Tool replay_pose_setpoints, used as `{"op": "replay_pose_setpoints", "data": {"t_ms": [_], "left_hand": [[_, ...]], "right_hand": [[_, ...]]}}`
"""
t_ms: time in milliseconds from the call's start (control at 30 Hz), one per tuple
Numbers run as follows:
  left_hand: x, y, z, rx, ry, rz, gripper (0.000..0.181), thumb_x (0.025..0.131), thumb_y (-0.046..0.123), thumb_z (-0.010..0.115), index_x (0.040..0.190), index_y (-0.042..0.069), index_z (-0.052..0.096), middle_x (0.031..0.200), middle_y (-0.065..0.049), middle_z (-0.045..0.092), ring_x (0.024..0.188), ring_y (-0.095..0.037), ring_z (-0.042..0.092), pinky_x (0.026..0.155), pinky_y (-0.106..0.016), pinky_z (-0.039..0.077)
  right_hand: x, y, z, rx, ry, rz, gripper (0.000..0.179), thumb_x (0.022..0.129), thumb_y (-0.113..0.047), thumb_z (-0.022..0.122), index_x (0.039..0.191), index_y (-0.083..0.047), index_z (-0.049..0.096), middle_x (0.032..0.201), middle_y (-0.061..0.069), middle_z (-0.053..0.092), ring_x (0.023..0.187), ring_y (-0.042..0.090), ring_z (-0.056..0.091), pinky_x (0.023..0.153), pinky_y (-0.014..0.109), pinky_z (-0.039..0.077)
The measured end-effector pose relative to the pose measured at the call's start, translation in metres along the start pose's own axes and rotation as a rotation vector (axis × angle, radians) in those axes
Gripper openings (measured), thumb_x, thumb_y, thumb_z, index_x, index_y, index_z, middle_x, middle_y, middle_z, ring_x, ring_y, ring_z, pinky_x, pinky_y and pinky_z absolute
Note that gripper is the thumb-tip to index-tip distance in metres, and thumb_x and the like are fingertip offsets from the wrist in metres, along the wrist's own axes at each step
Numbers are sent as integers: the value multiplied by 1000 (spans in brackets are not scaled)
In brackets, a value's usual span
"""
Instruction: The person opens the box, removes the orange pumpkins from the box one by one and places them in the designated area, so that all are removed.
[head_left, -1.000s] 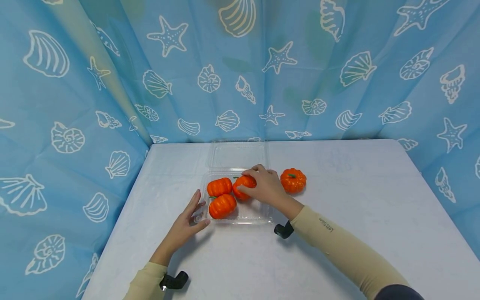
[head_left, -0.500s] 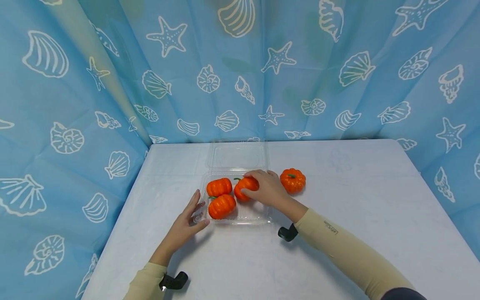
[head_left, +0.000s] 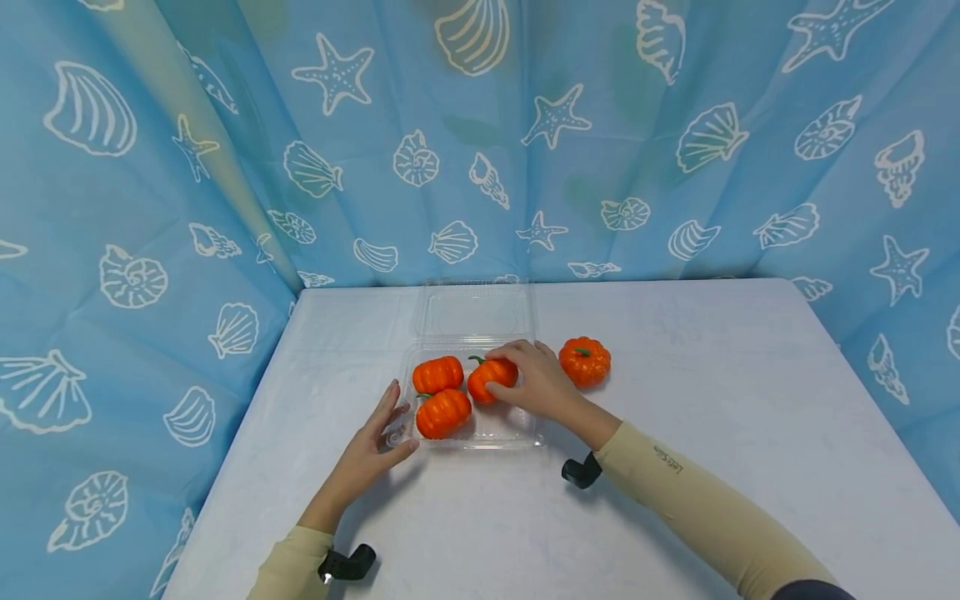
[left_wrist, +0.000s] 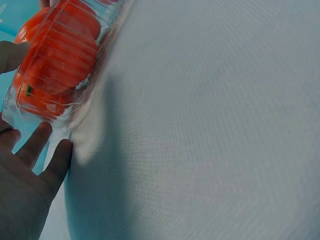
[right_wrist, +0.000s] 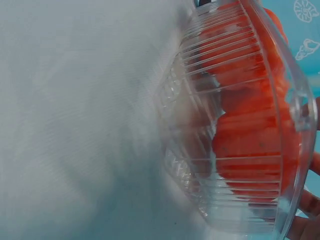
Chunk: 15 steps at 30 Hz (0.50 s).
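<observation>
A clear plastic clamshell box stands on the table with its lid folded back. Two small glossy orange pumpkins, a rear pumpkin and a front pumpkin, lie along its left side. My right hand grips a third pumpkin inside the box, its green stem pointing up and left. At the box's left wall is my left hand, fingers extended and thumb spread. In the left wrist view, the left fingertips lie at the box's wall. The right wrist view shows pumpkins through the clear side wall.
Another orange pumpkin sits on the table right of the box, just beyond the right hand. The clear lid lies behind the box near the table's back edge. A blue shell-patterned curtain hangs behind the white-covered table.
My right hand and the pumpkin in it have shifted slightly right and toward me inside the box. The left hand and the other pumpkins stay where they were.
</observation>
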<state>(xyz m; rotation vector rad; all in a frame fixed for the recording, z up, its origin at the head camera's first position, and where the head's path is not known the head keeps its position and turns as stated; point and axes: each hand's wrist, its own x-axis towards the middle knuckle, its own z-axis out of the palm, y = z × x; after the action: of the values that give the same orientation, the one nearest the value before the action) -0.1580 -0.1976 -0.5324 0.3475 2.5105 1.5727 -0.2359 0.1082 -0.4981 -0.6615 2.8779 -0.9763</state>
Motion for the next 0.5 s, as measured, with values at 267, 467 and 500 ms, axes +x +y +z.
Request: {"op": "replay_pose_setpoints", "data": {"t_ms": [267,467,500], "left_hand": [[0,0,-1,6,-3,-9,92,93,20,75,165,20,18,171,-3,12,147,-32,38,111,-61,38],[0,-2,-1,-5,-3,-5,91,93,19,75,165,19,18,171,-3,12,147,-32,38,112,-61,37],[0,-2,-1,-7,-3,-4,91,93,18,75,165,19,18,171,-3,12,147,-32,38,112,-61,37]], "right_hand": [[-6,6,-1,109,52,-43,50,92,-38,74,138,-22,63,137,8,56,126,29,53,106,49,48],[-8,7,-5,164,86,-47,46,91,-36,76,132,-21,65,137,6,54,124,28,56,104,48,50],[-8,7,-6,172,89,-46,46,91,-36,76,132,-21,65,137,6,54,125,28,56,105,48,50]]}}
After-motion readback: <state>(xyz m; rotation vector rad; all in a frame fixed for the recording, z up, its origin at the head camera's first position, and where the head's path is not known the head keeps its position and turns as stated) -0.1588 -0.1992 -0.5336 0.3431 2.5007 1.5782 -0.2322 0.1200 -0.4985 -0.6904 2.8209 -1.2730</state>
